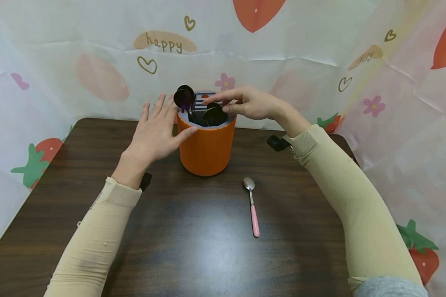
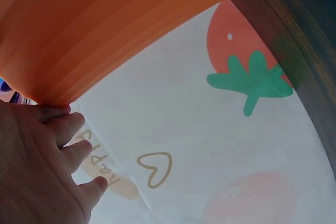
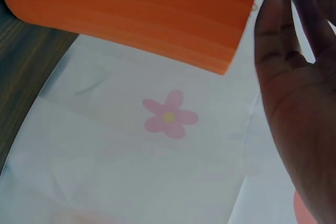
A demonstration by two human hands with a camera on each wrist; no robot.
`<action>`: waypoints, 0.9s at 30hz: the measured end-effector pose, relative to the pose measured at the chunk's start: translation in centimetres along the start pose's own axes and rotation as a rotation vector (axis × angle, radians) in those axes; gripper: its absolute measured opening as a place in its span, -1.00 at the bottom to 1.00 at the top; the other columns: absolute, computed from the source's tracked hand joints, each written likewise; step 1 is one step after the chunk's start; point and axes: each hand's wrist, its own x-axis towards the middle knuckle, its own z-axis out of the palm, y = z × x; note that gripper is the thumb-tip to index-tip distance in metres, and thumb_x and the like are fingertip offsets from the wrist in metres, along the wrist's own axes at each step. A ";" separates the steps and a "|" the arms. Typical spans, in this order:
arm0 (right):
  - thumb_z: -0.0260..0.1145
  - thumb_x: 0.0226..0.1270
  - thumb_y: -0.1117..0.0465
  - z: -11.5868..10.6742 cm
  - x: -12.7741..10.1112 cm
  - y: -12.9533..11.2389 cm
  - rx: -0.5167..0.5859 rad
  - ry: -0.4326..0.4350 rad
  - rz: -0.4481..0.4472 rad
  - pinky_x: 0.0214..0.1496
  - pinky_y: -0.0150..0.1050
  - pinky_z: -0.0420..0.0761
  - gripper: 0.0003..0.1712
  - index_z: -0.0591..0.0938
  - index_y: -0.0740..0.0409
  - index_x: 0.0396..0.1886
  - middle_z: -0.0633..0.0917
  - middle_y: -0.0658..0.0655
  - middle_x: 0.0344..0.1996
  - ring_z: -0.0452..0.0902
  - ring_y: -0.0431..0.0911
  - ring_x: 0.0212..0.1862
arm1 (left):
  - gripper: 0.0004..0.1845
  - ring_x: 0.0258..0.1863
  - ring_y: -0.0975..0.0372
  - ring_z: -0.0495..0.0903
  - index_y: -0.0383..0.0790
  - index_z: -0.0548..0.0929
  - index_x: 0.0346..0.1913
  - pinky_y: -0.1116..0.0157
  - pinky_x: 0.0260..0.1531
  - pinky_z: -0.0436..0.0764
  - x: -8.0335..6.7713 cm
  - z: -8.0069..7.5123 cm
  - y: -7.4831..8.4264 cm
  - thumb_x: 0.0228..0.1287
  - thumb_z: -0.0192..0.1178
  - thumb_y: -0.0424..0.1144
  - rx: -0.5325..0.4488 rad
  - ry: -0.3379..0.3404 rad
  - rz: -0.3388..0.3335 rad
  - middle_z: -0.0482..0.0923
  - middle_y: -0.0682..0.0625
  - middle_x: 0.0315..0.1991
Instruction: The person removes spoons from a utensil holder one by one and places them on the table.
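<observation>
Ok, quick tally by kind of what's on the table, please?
Orange holder: 1
Dark spoons standing in the holder: 2, one at the left and one under the right hand
Pink-handled spoon lying on the table: 1
Total: 4

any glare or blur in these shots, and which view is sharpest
Head view: sharpest, with a pale sheen of glare on the dark table near the pink-handled spoon. Left wrist view: the orange holder is close and soft. Right wrist view: the right hand is dark with shadow and blurred.
</observation>
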 end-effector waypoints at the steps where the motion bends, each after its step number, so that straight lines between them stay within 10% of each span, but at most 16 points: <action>1: 0.15 0.61 0.38 0.0 0.0 0.0 0.007 -0.011 0.004 0.33 -0.15 0.53 -0.50 0.58 0.03 0.44 0.57 0.02 0.38 0.48 -0.12 0.32 | 0.06 0.69 0.03 -0.40 -0.03 -0.29 0.71 -0.19 0.58 -0.38 0.0 0.0 0.0 0.44 -0.29 0.55 0.001 0.000 0.000 -0.33 0.00 0.72; 12: 0.16 0.60 0.38 0.0 -0.1 0.1 0.003 -0.003 -0.002 0.06 -0.14 0.64 -0.53 0.60 0.06 0.40 0.63 0.05 0.24 0.57 0.00 0.03 | 0.05 0.69 0.02 -0.38 0.01 -0.32 0.71 -0.20 0.58 -0.37 0.0 -0.1 0.1 0.44 -0.27 0.55 -0.004 0.009 0.001 -0.27 -0.04 0.72; 27: 0.10 0.60 0.44 0.2 0.4 0.2 0.109 -0.080 0.014 0.14 -0.08 0.65 -0.50 0.51 0.15 0.46 0.52 0.07 0.37 0.56 0.05 0.15 | 0.06 0.69 0.03 -0.39 0.01 -0.33 0.71 -0.17 0.58 -0.42 -0.1 0.0 0.1 0.43 -0.29 0.56 -0.005 -0.001 -0.007 -0.31 -0.02 0.72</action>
